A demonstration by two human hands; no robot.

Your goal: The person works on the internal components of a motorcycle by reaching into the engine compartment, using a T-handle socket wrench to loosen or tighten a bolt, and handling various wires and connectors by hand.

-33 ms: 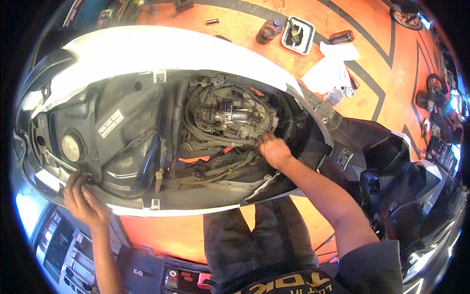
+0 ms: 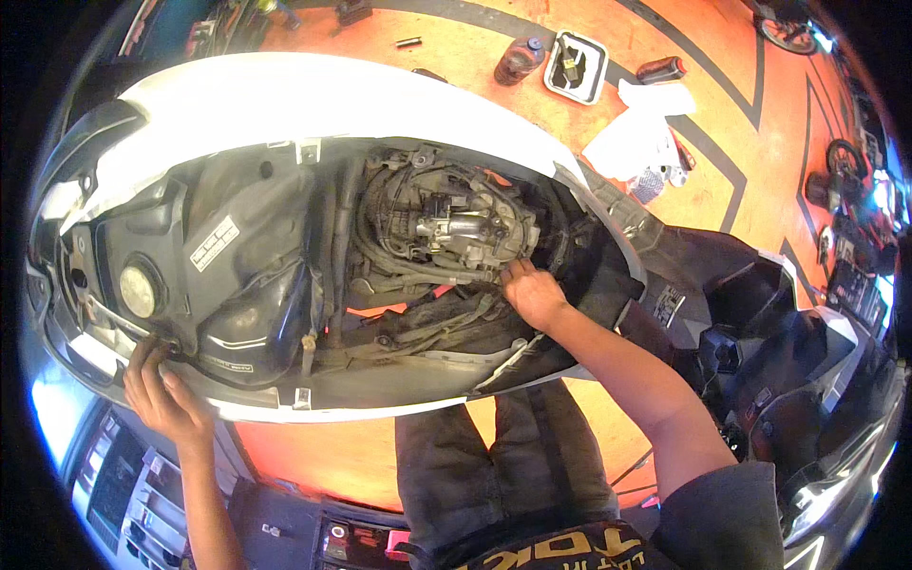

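Note:
A scooter with its seat off lies across the view, framed by a white body panel (image 2: pixel 332 95). My left hand (image 2: pixel 169 394) is bent over the panel's near rim, its fingertips beside the black fuel tank (image 2: pixel 275 328) and its round cap (image 2: pixel 141 290). My right hand (image 2: pixel 534 296) reaches into the open bay at the near right side of the engine (image 2: pixel 465 228). Its fingers are curled together by the hoses, and whatever they pinch is hidden. A dusty wiring bundle (image 2: pixel 446 323) runs just left of that hand.
On the orange floor (image 2: pixel 722 123) beyond the scooter are a dark bottle (image 2: pixel 520 62), a white tray (image 2: pixel 578 66) with small parts, a red-and-black cylinder (image 2: pixel 660 70) and white cloth or paper (image 2: pixel 638 128). Black scooter bodywork (image 2: pixel 731 304) extends at right. A toolbox (image 2: pixel 356 541) sits near my legs.

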